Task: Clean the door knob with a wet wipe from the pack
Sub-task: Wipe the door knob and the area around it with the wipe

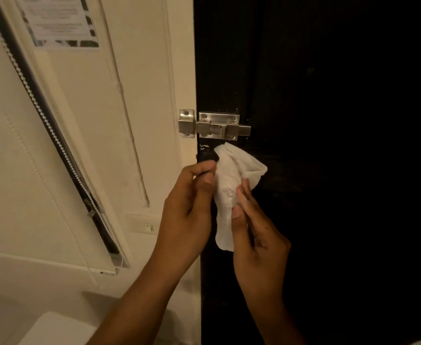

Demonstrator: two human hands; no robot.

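Note:
A crumpled white wet wipe (229,175) hangs in front of the dark door (328,145), just below a steel slide bolt (216,127). My left hand (189,205) pinches the wipe's left edge between thumb and fingers. My right hand (256,232) grips its lower right part. Both hands are close together at the door's edge. No door knob shows; the hands and wipe cover the spot under the bolt. The wipe pack is out of view.
A cream wall (142,95) with a light switch (144,224) lies left of the door. A roller blind with a bead chain (55,135) slants across the far left. A printed notice (60,21) is stuck on the wall above.

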